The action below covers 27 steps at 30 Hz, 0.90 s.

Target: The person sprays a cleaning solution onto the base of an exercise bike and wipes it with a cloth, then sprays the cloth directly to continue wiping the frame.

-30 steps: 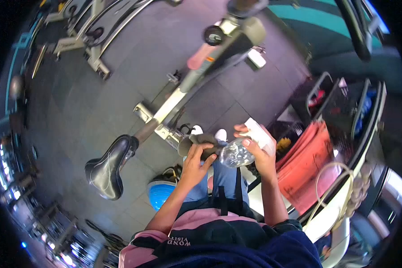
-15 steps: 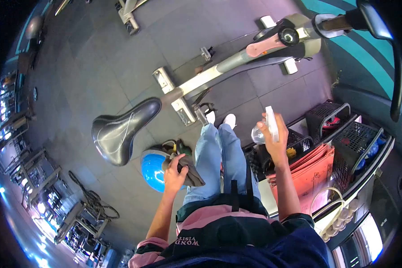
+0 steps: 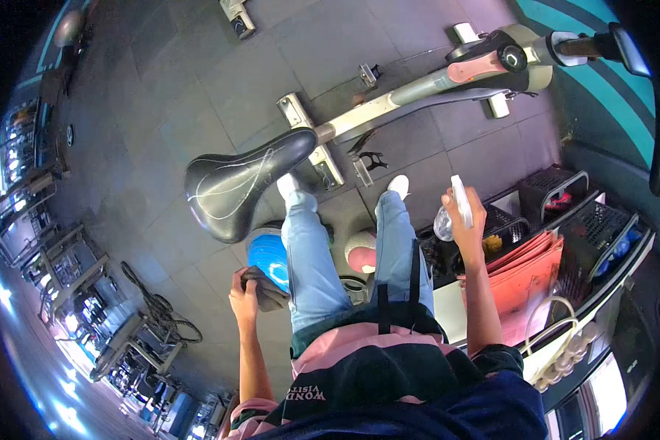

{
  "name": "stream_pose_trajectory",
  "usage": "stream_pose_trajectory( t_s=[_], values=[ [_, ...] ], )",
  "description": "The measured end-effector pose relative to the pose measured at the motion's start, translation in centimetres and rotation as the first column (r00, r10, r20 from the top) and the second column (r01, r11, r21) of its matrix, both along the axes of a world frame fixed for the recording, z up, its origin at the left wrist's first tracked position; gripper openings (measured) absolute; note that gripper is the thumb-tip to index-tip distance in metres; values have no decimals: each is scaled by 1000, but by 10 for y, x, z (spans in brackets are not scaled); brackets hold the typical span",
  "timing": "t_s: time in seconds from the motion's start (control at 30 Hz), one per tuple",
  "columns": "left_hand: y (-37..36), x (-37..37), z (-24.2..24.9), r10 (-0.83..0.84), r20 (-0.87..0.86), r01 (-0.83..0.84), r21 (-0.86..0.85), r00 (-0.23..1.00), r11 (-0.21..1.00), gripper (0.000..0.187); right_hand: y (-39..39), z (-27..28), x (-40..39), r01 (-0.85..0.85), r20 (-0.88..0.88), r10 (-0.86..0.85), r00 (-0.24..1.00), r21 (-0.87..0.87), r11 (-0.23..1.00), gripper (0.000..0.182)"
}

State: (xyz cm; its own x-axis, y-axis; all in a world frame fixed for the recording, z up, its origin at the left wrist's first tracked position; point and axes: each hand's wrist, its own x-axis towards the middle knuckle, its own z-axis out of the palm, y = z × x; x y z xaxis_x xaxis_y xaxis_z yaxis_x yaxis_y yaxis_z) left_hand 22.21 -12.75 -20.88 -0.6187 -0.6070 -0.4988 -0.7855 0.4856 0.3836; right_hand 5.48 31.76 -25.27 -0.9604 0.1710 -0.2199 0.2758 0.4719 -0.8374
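Observation:
My left hand (image 3: 245, 297) is closed around a dark grey-brown cloth (image 3: 270, 292), which hangs beside my leg. Wrapped in my right hand (image 3: 469, 220) is a spray bottle (image 3: 443, 224) with a white trigger head and a clear body; it is held up at the right. In front of me stands an exercise bike, its black saddle (image 3: 235, 187) nearest my left side. A long pale frame bar (image 3: 359, 116) runs from the saddle to the upper right, where a pink cover (image 3: 474, 69) sits on it. Neither hand touches the bike.
A blue dome (image 3: 268, 258) lies on the floor by my left leg, and a pink-and-pale ball (image 3: 361, 253) between my legs. To the right, a rack holds black baskets (image 3: 594, 233) and orange folded mats (image 3: 517, 275). A thick rope (image 3: 154, 304) lies at the left.
My feet have moved apart, with one now close under the bike. My left hand has gone lower and left with the cloth. The bike appears shifted right in view.

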Motion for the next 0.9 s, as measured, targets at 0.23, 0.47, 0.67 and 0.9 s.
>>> stream_pose_trajectory(
  t_s=[0.23, 0.47, 0.67, 0.9],
  values=[
    [-132, -24, -46, -224, 251, 259, -118, 942, 959, 38, -53, -16, 9, 205, -6, -205, 979, 126, 971, 28],
    [-280, -132, -81, -476, 203, 481, 28, 856, 876, 39, -158, -10, 70, 737, -72, -734, 676, 106, 668, 30],
    [-359, -197, -64, -608, 160, 605, 74, 778, 793, 37, -241, 7, 134, 852, -16, -859, 512, 142, 504, 34],
    [-329, -237, -69, -744, 318, 768, 72, 587, 637, 38, -269, 32, 209, 948, -64, -961, 268, 192, 252, 41]
  ],
)
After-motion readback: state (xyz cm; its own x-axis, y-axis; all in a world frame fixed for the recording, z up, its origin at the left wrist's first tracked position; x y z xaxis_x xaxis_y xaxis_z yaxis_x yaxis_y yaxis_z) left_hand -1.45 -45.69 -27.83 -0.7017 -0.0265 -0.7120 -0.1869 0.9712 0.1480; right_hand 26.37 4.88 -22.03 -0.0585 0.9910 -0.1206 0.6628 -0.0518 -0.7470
